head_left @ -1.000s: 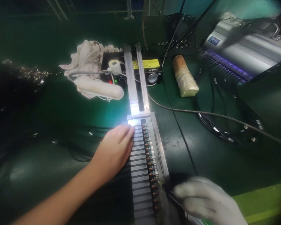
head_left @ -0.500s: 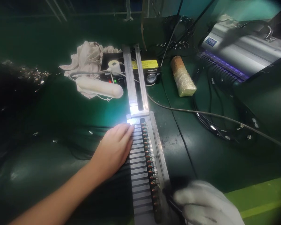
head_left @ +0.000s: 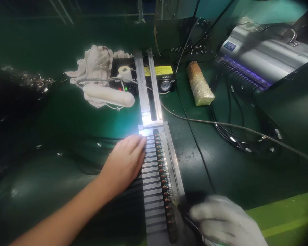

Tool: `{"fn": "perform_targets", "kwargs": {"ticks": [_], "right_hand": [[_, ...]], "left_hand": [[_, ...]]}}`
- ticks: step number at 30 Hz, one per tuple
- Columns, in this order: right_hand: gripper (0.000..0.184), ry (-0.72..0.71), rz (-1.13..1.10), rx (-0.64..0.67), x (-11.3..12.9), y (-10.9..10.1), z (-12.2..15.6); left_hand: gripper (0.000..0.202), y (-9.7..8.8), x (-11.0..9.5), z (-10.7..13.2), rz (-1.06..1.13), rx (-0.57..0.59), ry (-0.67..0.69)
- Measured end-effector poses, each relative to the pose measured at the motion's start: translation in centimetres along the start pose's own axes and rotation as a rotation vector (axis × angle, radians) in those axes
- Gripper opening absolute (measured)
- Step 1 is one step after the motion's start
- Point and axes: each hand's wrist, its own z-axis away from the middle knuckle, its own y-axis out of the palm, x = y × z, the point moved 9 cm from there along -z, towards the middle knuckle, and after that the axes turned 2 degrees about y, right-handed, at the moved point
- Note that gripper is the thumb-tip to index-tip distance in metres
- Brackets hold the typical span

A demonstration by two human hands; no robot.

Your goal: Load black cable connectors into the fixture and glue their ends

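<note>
A long slotted metal fixture (head_left: pixel 152 198) runs away from me. Black cables lie across its slots, and their stripped ends with small connectors (head_left: pixel 165 176) line up along a dark strip. My left hand (head_left: pixel 127 159), bare, grips the fixture's far left edge with fingers pressed together; its thumb is hidden. At lower right, my right hand (head_left: pixel 223 218) wears a whitish glove and is closed around a black pen-like tool (head_left: pixel 191 222). The tool's tip, blurred, points toward the near connectors; I cannot tell whether it touches them.
Beyond the fixture stands a black control box (head_left: pixel 166 77) with a gauge, beside a white lamp (head_left: pixel 109 95) and a crumpled cloth (head_left: pixel 94 61). A wrapped block (head_left: pixel 200 83) lies to the right, near coiled cables (head_left: pixel 231 138) and a silver machine (head_left: pixel 267 54) with purple light. A hose (head_left: pixel 236 124) crosses the table.
My right hand and the tool have shifted very slightly up and to the left along the fixture. My left hand stays in place.
</note>
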Motion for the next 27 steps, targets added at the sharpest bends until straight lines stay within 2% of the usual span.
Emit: {"fn": "perform_targets", "kwargs": {"ticks": [3, 12, 17, 23, 27], "right_hand": [[0.056, 0.049, -0.019, 0.013, -0.4, 0.2, 0.5], [0.052, -0.016, -0.034, 0.050, 0.0, -0.3, -0.6], [0.052, 0.083, -0.081, 0.033, -0.8, -0.4, -0.4], [0.057, -0.017, 0.008, -0.035, 0.5, -1.3, -1.5], [0.052, -0.025, 0.015, -0.045, 0.4, -0.6, -0.6]], "left_hand": [[0.034, 0.0, -0.1, 0.0, 0.003, -0.001, 0.001], [0.034, -0.3, -0.1, -0.1, 0.000, -0.011, 0.007], [0.034, -0.3, -0.1, -0.2, -0.003, -0.012, 0.012], [0.035, -0.2, 0.0, 0.0, -0.008, -0.007, 0.008], [0.035, -0.2, 0.0, 0.0, -0.004, -0.007, 0.005]]}}
